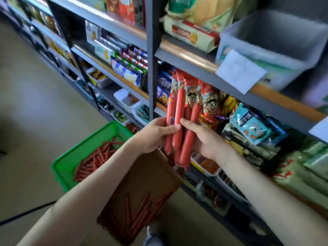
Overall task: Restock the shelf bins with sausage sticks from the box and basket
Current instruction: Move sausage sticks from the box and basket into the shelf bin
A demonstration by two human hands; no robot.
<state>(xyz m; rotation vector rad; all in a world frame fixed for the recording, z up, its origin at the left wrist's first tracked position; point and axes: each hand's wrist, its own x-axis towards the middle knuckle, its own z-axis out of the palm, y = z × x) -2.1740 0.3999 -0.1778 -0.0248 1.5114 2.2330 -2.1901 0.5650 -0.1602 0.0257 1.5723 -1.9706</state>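
Sausage sticks (179,110) bundled upright, facing shelf (195,68).
Left hand (152,137) and right hand (204,139), level, both clasp their lower halves.

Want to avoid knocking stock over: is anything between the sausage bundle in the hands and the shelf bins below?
Nothing visible does. The left hand and right hand hold the sausage bundle in open air before the shelf, and the bin just below it is open-topped. The cardboard box sits lower left, off that path.

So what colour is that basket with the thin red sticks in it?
The basket is bright green, a plain solid colour; it shows in the head view, lower left.
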